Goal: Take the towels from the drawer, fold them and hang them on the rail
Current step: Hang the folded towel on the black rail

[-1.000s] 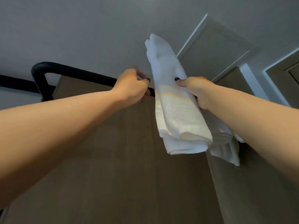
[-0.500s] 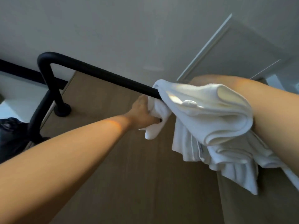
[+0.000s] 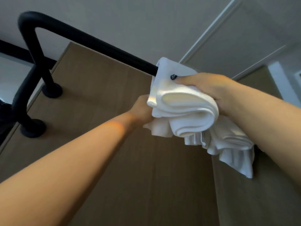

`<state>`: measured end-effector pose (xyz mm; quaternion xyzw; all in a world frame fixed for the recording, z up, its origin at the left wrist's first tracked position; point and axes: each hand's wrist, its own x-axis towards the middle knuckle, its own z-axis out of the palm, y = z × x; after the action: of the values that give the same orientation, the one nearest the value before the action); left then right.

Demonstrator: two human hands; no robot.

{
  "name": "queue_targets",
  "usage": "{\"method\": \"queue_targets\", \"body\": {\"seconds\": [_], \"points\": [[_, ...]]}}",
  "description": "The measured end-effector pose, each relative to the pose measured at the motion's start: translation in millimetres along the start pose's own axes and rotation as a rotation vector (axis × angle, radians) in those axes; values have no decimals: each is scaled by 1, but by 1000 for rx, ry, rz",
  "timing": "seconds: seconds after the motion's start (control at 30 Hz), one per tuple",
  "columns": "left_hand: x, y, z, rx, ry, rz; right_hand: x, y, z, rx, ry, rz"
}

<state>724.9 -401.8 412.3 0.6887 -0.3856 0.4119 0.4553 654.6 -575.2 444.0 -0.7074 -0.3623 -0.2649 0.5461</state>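
White folded towel [image 3: 182,103] now draped over the black rail [image 3: 91,41], gripped on top by right hand [image 3: 210,90], tugged below by left hand [image 3: 141,110]; hanging nearly done.

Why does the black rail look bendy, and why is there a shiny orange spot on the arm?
Head view: the wide lens curves the rail near the edges; warm light makes a soft patch on the left forearm and a pale glow on the towel; the whole picture is slightly soft, with no sharp shadows.
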Motion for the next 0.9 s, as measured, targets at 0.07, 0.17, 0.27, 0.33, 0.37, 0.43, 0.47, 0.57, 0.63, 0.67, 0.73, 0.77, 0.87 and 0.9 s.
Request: {"method": "queue_targets", "body": {"seconds": [0.07,0.17,0.27,0.33,0.37,0.43,0.47,0.57,0.63,0.67,0.73,0.77,0.87,0.9], "points": [[-4,1,-5,-22,-64,-5,-2,12,4,80,85,-25],[-14,9,-7,-162,-179,-21,-5,39,3,215,51,-50],[-19,4,-9,-247,-163,-62,-11,49,5,368,42,-52],[-22,1,-10,-263,-145,-78,-15,54,12,371,123,-84],[-23,0,-10,-257,-147,-70,-15,58,18,325,194,-105],[-28,4,-9,-210,-146,-61,-12,63,30,215,353,-160],[-30,8,-8,-172,-102,-68,-11,64,36,169,417,-193],[-33,18,-9,-207,-37,-112,-7,69,44,138,503,-256],[-31,28,-10,-352,-68,-162,-5,74,44,173,489,-209],[-32,32,-11,-382,-97,-165,-4,75,44,215,450,-154],[-31,34,-13,-288,-157,-155,0,79,46,283,355,-63],[-31,34,-11,-223,-172,-164,1,80,46,308,304,-36],[-34,33,-8,-127,-162,-203,-1,84,45,459,118,-15],[-35,32,-8,-117,-152,-208,-2,85,44,494,67,-12]]}}
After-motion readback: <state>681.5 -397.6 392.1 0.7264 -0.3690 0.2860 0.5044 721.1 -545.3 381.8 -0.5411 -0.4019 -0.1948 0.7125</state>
